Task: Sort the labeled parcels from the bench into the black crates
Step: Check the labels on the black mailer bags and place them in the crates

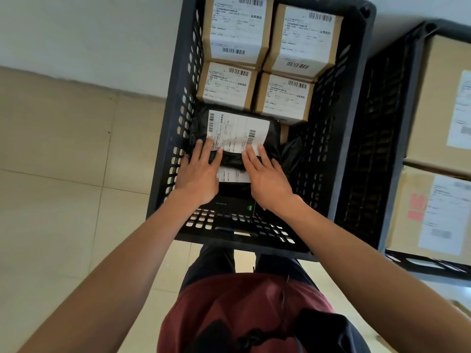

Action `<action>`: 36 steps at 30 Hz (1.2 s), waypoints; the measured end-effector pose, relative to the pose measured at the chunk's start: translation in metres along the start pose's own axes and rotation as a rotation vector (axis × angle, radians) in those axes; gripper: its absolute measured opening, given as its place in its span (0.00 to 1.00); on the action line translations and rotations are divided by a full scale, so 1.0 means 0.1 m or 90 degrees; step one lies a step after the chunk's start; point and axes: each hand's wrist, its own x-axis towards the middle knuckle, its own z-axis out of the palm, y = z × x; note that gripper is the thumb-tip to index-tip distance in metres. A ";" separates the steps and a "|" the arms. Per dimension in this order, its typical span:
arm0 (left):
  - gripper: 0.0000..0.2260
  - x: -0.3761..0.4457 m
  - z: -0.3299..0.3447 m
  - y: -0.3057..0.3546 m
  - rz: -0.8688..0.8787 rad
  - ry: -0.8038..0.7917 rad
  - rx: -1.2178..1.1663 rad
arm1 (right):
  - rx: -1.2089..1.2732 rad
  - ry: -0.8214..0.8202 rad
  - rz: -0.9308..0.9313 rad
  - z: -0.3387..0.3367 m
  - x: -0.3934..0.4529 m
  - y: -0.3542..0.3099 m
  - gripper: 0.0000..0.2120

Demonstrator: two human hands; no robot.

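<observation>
Both hands (pixel 230 174) flat on black parcel (pixel 234 138) in crate (pixel 163 138)

Tiled floor (pixel 63 200) — beige, bearing two perforated black crates side by side: one crate (pixel 168 138) holding labelled parcels, second crate (pixel 397 149) holding large cartons.

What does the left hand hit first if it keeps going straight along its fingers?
The left hand already lies flat on the black bag parcel, fingers toward the crate's far end. Straight on, it would cross the white label, then probably meet the nearer-left cardboard box; depth is unclear.
</observation>
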 end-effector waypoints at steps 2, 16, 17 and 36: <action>0.39 0.02 0.00 -0.01 0.001 -0.002 0.002 | -0.006 -0.004 0.003 -0.04 0.05 0.00 0.44; 0.22 -0.02 -0.23 -0.14 -0.004 0.046 -0.115 | 0.107 0.110 0.048 -0.13 -0.16 -0.06 0.21; 0.22 -0.03 -0.24 -0.14 -0.004 0.051 -0.121 | 0.129 0.126 0.055 -0.13 -0.21 -0.07 0.19; 0.20 -0.53 -1.54 1.82 0.362 0.205 -0.414 | 0.651 0.605 0.385 -0.61 -2.51 0.72 0.17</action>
